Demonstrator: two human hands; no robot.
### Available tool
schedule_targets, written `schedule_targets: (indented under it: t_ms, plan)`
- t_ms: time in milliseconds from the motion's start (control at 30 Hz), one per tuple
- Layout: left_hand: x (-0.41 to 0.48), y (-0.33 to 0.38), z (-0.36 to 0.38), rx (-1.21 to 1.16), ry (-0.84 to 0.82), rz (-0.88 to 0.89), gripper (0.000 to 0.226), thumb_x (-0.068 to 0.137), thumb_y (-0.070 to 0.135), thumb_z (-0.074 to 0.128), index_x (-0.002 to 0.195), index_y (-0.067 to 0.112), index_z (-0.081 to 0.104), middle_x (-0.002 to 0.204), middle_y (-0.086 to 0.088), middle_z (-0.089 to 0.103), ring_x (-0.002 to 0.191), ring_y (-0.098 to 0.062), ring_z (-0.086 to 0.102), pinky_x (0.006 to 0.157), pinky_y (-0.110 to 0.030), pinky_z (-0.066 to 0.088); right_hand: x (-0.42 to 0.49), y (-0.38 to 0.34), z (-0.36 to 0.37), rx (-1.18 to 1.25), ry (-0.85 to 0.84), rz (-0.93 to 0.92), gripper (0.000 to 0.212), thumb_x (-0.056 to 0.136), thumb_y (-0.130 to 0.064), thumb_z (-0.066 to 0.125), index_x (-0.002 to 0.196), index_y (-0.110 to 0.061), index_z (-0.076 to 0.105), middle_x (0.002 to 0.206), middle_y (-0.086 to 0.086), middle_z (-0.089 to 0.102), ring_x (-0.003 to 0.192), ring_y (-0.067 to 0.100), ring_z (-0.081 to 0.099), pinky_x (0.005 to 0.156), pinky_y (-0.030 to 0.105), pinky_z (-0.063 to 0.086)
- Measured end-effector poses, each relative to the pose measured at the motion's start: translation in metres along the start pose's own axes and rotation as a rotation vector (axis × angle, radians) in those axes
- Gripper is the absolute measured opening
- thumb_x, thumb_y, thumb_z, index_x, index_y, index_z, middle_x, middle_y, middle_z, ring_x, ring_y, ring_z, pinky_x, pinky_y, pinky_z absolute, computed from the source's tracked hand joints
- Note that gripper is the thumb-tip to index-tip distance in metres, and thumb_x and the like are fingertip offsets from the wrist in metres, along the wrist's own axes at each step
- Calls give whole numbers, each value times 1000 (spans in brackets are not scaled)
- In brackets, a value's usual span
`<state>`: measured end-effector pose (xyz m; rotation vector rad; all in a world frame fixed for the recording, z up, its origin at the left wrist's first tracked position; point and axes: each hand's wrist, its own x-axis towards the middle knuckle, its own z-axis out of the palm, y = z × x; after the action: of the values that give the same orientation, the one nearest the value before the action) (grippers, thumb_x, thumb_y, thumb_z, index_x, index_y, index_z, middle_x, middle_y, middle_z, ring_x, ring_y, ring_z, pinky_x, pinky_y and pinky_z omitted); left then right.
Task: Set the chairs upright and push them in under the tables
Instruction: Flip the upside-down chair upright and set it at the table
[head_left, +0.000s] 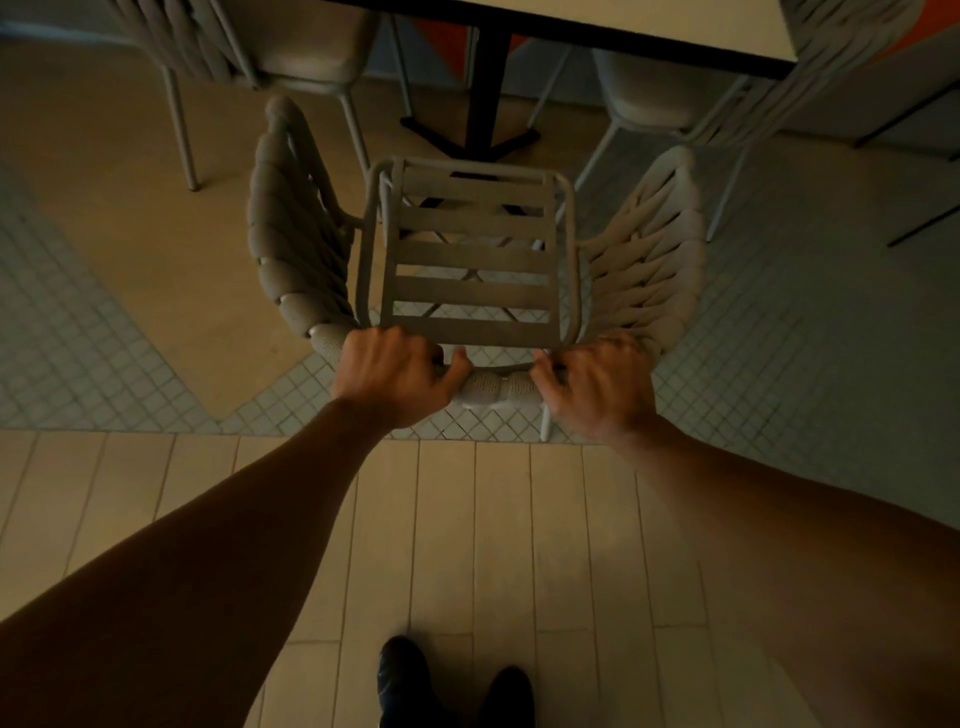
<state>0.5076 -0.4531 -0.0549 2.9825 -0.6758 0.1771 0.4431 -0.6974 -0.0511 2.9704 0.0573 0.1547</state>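
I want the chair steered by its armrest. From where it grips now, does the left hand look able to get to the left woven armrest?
Probably yes. The left hand grips the chair by its back rail, and the left woven armrest curves off right beside it with nothing in between.

One wide-angle head camera looks steeply down and forward from standing height. Both forearms reach in from the bottom edge, the floor (519, 519) lies near below, and a worktop (675, 21) edges the top.
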Motion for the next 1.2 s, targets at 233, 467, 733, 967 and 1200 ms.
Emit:
schedule_targets:
  t_ms: [233, 467, 733, 967, 1200]
  plan:
    - [8, -3, -3, 16, -49, 40, 79, 93, 70, 14, 58, 23, 67, 36, 10, 36, 34, -8, 38, 42, -19, 31, 8, 3, 0, 33, -22, 24, 70, 104, -55, 27, 66, -19, 74, 55, -1, 67, 54, 20, 59, 83, 36, 48]
    - [23, -7, 0, -5, -83, 32, 79, 93, 71, 15, 63, 23, 70, 37, 10, 39, 36, -10, 44, 46, -23, 45, 24, 8, -4, 60, -43, 20, 69, 103, -56, 29, 66, -18, 74, 54, 0, 65, 53, 22, 58, 76, 35, 48]
    - [49, -15, 4, 0, -81, 28, 82, 90, 75, 8, 61, 25, 66, 37, 10, 42, 34, -6, 43, 40, -20, 36, 50, 12, -4, -3, -174, -69, 77, 104, -57, 3, 93, -25, 72, 78, -2, 74, 72, 22, 63, 87, 37, 45]
    - [54, -16, 2, 11, -64, 24, 77, 93, 71, 15, 64, 27, 71, 34, 11, 34, 31, -4, 34, 38, -17, 26, 54, 12, 4, 31, -18, 39, 82, 104, -58, 12, 69, -19, 75, 55, -3, 69, 51, 20, 59, 72, 32, 41]
    - [53, -15, 5, 33, -30, 8, 78, 92, 72, 16, 58, 26, 69, 32, 10, 31, 30, -4, 31, 39, -16, 21, 53, 11, 11, 80, 67, 18, 74, 105, -53, 24, 59, -17, 70, 49, -1, 65, 47, 24, 58, 73, 38, 51]
